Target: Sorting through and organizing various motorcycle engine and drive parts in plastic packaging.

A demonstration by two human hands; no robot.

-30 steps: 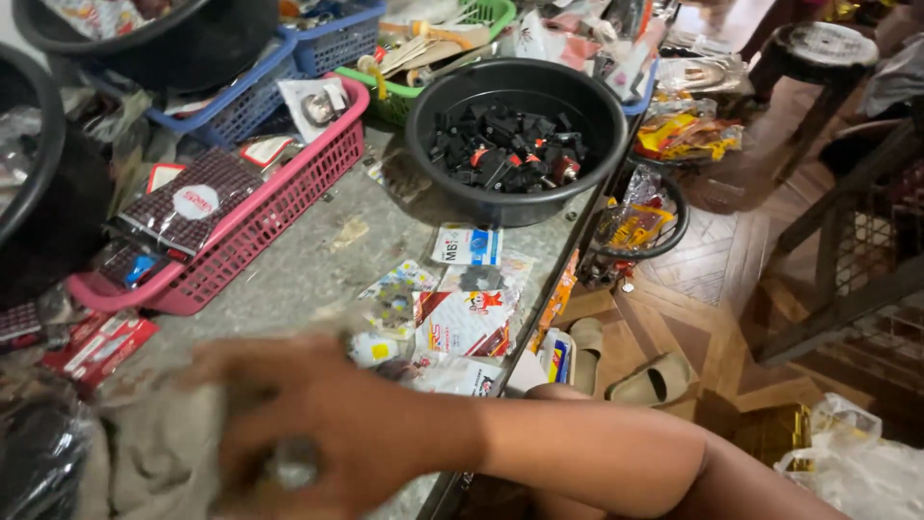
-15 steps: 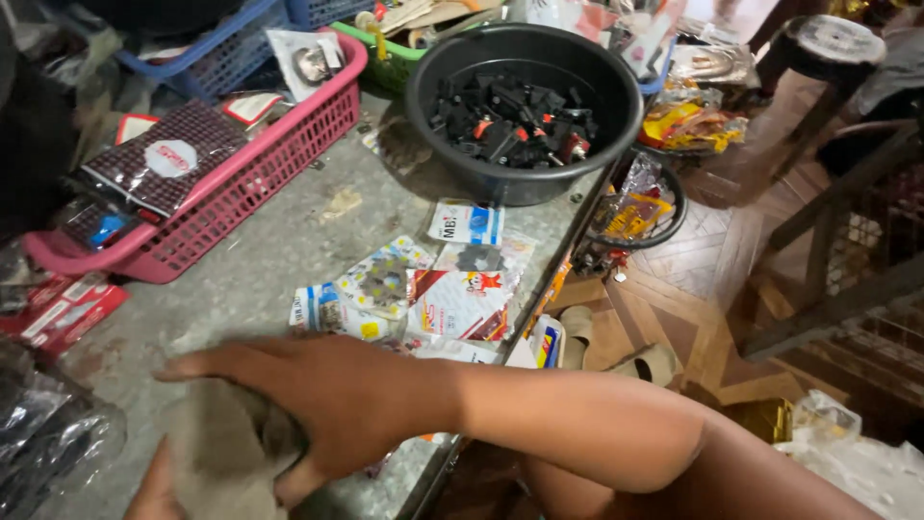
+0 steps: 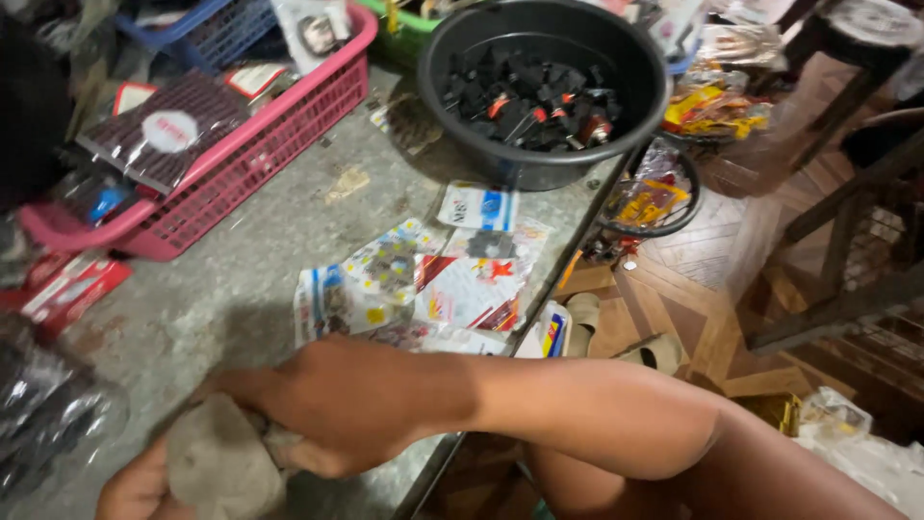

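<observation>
Both hands, right hand (image 3: 337, 404) and left hand (image 3: 135, 486), clutch one crumpled grey cloth (image 3: 217, 462). Beyond them several glossy printed packets (image 3: 414, 284) lie scattered on the worn grey tabletop (image 3: 221, 289). One white-labelled dark packet (image 3: 164, 130) rests in the pink plastic basket (image 3: 250, 164).

A grey, stained bench (image 3: 241, 279) carries a black round tub (image 3: 549, 91) of small black parts at its far edge, with a pink basket (image 3: 241, 159) to its left holding flat packets. Loose printed packets (image 3: 423, 284) lie scattered on the middle of the bench, some overlapping, reaching to its right edge. A red packet (image 3: 67, 289) lies just in front of the pink basket at the left, and a grey cloth (image 3: 217, 462) rests on the near edge.
</observation>
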